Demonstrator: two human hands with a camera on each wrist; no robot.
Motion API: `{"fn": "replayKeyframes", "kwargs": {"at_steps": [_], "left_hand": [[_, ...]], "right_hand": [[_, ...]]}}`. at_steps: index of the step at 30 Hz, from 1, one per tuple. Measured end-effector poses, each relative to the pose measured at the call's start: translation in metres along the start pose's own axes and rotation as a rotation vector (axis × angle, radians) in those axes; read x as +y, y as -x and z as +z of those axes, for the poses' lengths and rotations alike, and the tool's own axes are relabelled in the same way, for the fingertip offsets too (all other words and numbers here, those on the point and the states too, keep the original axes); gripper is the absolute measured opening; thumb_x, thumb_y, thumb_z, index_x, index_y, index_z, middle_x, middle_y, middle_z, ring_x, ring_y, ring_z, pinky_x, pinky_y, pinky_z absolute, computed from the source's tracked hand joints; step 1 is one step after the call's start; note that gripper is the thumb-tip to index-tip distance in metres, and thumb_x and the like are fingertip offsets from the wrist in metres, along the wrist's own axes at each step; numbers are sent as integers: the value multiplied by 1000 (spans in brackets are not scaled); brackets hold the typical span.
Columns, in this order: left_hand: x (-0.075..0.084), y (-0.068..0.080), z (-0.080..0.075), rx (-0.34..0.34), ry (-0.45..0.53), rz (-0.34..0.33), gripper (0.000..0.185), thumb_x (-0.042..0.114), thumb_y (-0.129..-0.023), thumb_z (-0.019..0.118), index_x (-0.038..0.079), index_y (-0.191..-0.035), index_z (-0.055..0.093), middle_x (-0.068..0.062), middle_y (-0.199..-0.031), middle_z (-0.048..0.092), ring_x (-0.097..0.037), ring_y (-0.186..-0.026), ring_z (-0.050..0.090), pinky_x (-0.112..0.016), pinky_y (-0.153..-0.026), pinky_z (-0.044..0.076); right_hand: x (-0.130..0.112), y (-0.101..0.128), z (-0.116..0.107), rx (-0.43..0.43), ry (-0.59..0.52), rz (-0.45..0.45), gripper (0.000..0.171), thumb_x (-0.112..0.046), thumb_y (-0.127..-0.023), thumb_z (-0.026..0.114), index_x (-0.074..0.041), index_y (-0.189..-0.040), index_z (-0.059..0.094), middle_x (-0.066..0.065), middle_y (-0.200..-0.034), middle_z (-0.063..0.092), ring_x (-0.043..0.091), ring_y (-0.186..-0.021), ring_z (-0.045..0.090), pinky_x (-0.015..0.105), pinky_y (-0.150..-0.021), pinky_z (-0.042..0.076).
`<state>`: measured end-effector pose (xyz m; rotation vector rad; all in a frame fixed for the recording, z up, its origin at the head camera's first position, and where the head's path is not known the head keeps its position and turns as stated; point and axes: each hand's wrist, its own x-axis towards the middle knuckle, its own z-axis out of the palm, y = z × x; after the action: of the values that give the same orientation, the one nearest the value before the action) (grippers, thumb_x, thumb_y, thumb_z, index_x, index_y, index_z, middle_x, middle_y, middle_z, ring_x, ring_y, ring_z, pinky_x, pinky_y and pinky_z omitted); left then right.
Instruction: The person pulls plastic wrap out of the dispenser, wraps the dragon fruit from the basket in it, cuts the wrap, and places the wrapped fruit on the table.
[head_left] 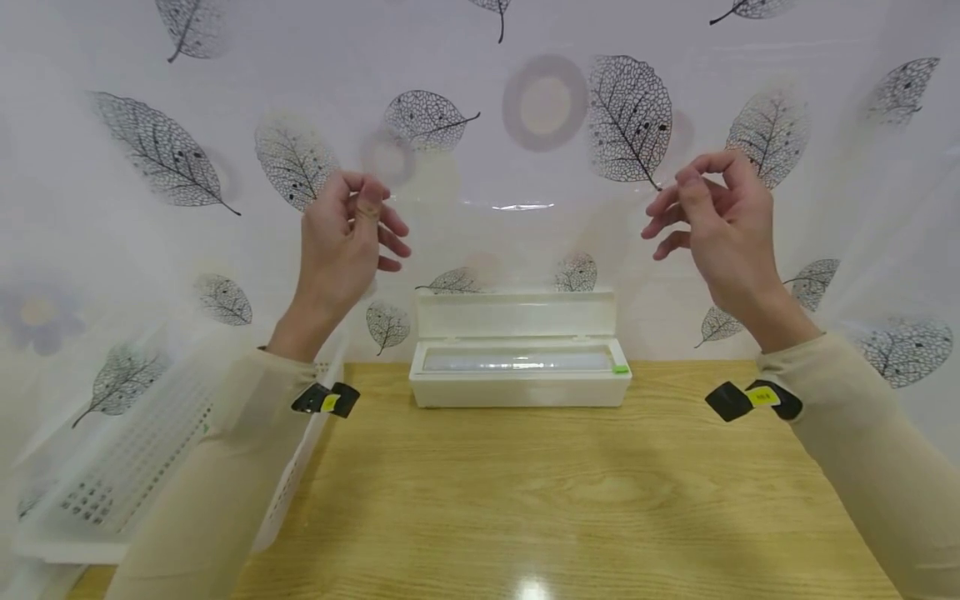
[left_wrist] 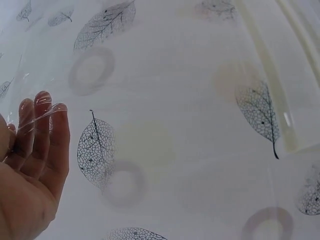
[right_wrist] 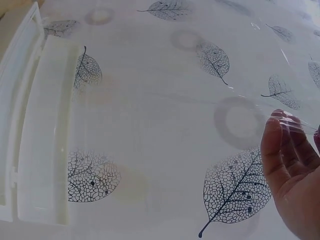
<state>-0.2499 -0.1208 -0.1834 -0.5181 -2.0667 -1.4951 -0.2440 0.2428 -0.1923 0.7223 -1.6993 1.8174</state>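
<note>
Clear plastic film [head_left: 517, 250] stretched up from white dispenser box [head_left: 519, 367], held taut between both raised hands. Left hand [head_left: 347, 236] pinching film's upper left corner, thumb against curled fingers; film edge visible across fingertips [left_wrist: 42, 107] in left wrist view. Right hand [head_left: 716, 221] pinching upper right corner same way, film edge over fingertips [right_wrist: 280, 127] in right wrist view. Box sitting at back of wooden table [head_left: 525, 500], lid open and upright, roll [head_left: 517, 360] lying inside, small green tab [head_left: 620, 368] at right end. Film spanning well above box, hands well apart. White perforated basket [head_left: 112, 492] at left table edge, under left forearm. Leaf-print curtain [head_left: 630, 117] behind, seen through film. Black-yellow wrist devices [head_left: 753, 398] on both cream sleeves.
</note>
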Motion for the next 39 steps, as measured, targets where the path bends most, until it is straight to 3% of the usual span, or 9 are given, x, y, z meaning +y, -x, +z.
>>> {"fn": "replayKeyframes", "kwargs": {"at_steps": [20, 32, 39], "left_hand": [[-12, 17, 2, -51, 3, -37, 27, 33, -109, 45, 8, -114, 55, 0, -81, 69, -13, -64, 72, -32, -57, 62], [-11, 38, -3, -103, 12, -60, 25, 35, -109, 45, 12, -111, 54, -1, -82, 69, -16, -66, 73, -35, -59, 63], [-20, 50, -1, -127, 16, -76, 33, 38, -108, 45, 7, -114, 55, 0, -82, 69, -16, -65, 72, -37, -58, 62]], "right_hand": [[2, 12, 0, -64, 12, 53, 15, -17, -105, 56, -6, -112, 50, 10, -87, 71, 19, -67, 71, 29, -49, 58], [-2, 35, -3, -99, 77, 58, 10, -17, -106, 54, -9, -112, 52, 8, -89, 71, 17, -68, 71, 28, -48, 58], [1, 49, -4, -110, 78, 96, 10, -17, -106, 54, -9, -112, 52, 6, -90, 72, 16, -69, 71, 29, -48, 57]]}}
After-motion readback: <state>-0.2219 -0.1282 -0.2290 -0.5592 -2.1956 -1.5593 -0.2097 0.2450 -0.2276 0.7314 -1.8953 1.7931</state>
